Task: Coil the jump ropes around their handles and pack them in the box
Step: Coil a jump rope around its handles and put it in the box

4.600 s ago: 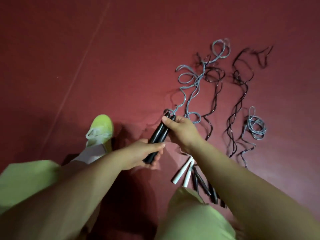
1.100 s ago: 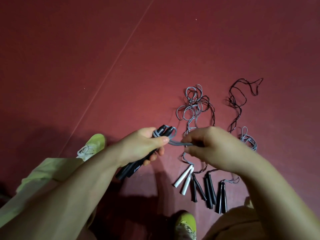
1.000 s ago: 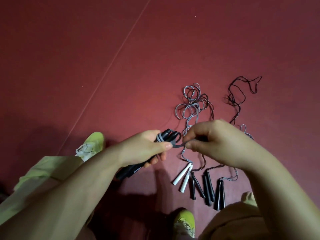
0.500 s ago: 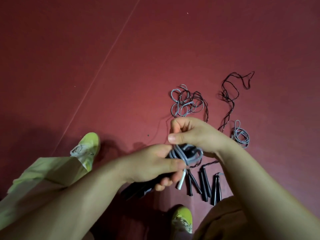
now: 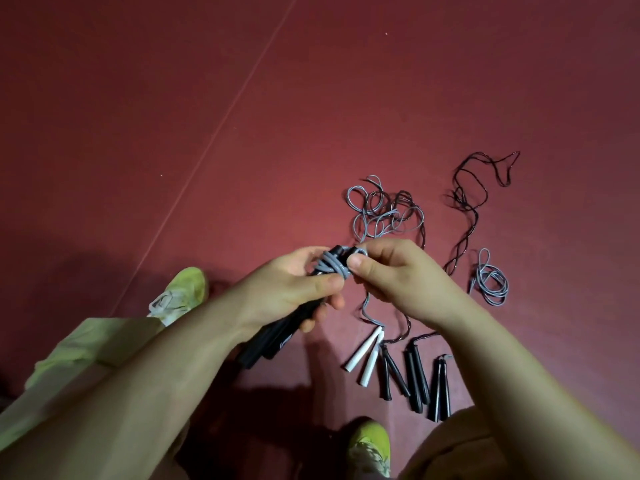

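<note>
Now | left hand (image 5: 294, 285) grips 2 black handles (image 5: 273, 341) | right hand (image 5: 398, 275) pinches grey rope (image 5: 329, 266) | floor: 2 white handles (image 5: 363, 355), 6 black

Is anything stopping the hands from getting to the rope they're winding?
No. The left hand grips the black handles, and the right hand pinches the grey rope wound around them. The box isn't in view.
</note>
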`<state>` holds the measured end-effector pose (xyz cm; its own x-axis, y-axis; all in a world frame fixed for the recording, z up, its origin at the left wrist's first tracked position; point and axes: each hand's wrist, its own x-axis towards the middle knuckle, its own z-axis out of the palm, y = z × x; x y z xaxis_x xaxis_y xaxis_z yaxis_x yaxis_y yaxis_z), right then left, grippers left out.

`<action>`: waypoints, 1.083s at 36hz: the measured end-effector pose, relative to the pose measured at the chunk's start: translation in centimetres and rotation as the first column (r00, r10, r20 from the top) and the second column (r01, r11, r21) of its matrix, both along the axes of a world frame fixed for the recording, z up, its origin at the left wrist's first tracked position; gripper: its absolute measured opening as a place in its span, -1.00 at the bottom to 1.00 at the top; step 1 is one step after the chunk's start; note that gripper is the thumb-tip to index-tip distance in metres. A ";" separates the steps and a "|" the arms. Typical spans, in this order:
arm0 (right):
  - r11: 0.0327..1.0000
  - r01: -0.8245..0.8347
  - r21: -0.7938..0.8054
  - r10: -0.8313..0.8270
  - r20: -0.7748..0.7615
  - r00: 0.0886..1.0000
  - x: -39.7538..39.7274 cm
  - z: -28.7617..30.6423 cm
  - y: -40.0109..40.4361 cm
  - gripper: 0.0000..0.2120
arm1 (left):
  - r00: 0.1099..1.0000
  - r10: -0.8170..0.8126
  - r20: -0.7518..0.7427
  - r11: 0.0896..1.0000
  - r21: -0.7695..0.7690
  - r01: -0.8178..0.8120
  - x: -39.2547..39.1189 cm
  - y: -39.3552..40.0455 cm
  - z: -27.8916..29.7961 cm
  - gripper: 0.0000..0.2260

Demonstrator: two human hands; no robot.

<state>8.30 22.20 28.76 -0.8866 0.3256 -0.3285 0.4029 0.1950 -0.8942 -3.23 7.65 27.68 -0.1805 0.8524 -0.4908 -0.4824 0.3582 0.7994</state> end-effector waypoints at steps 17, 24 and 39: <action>0.934 0.234 0.269 -0.282 0.155 0.947 -0.1 -1.2 0.2 -0.52 | 0.997 -0.065 0.032 0.968 -0.241 0.071 0.7 0.1 -0.6 -0.75; 0.948 0.247 0.201 -0.291 0.228 0.929 -0.3 -1.4 -1.5 -0.48 | 0.819 -0.195 -0.539 0.929 -0.369 -0.022 0.5 0.4 -1.9 -0.50; 0.947 0.318 0.045 -0.321 0.201 0.926 -0.6 -1.7 -1.6 -0.61 | 0.896 -0.215 -0.388 0.953 -0.284 0.106 0.7 0.5 0.1 -0.78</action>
<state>7.66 20.63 27.08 -0.6497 0.5853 -0.4851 0.6183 0.0355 -0.7852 -2.56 8.12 27.82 -0.2829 0.7463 -0.6024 -0.0497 0.6158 0.7863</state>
